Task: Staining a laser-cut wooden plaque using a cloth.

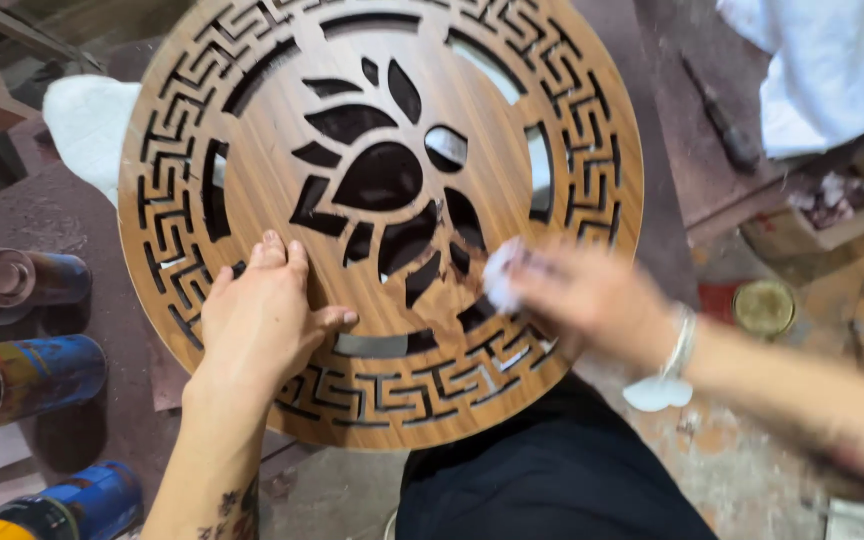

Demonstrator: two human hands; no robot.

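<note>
Obs.: round wooden panel (pixel 382 215), fretwork border and cut-out flower in the middle, lies tilted across your lap, its near edge over your dark trousers (pixel 552 480). Your left hand (pixel 262 320) lies flat on the lower left of the face, fingers spread and gripping nothing, simply pressing. Your right hand (pixel 587 300) is blurred with motion; its fingers are pinched shut around a small white pad (pixel 502 275), cloth or fine abrasive, cannot tell which, touching the wood at the lower right petals.

Step in hand, as judged: rubbing down the face near the cut-outs.

Notes for doing it well:
- Keep your left palm planted close to the rubbed spot so the disc does not rock on your knees.
- Follow the grain, which runs roughly top to bottom here; cross strokes would likely show on the veneer.
- Go lightly over the thin bridges between petals and along the key-pattern border; the pad may snag on an edge and chip it.
- Spray cans (pixel 22 375) lie to your left, well apart from the panel; a round tin (pixel 764 307) sits on the floor to the right.
</note>
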